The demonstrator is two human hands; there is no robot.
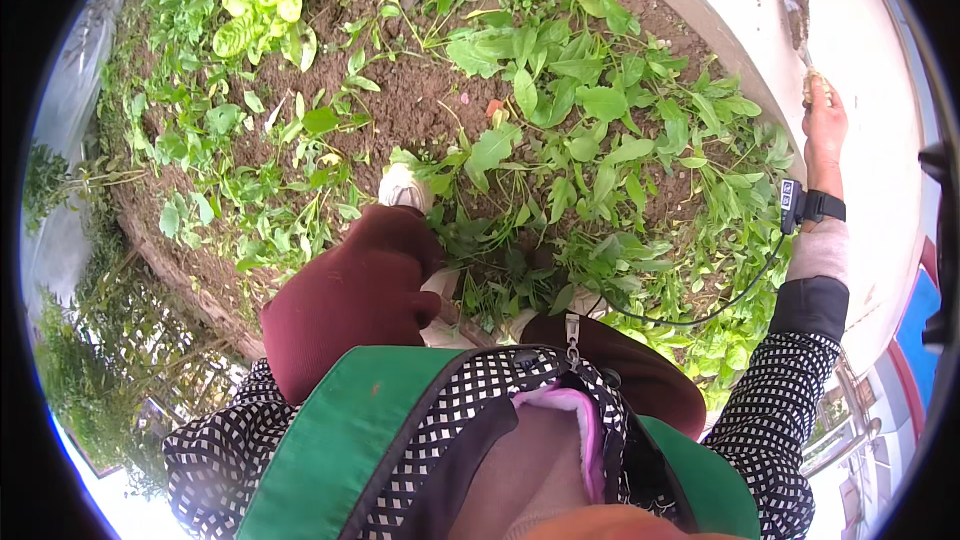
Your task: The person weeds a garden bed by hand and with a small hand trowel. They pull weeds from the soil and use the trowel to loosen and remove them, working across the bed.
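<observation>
Green weeds [560, 140] covering soil bed [420, 90]; right hand [822, 120] is gripping trowel [797, 20] closed, resting on pale wall [870, 190] at bed's right edge. Left hand hidden, grip unknown.

Small trowel [797, 15], soil-caked blade, lying flat on pale ledge, handle in right hand [824, 120]

No package, label or sign shows among the plants and soil. The one thing like a screen is a small dark device [793, 198] at the right of the scene, strapped to the person's wrist by a black band [826, 207]; it is a small rectangle with a pale, bluish face. A thin dark cable [700, 318] runs from it down and left toward the near side.
</observation>
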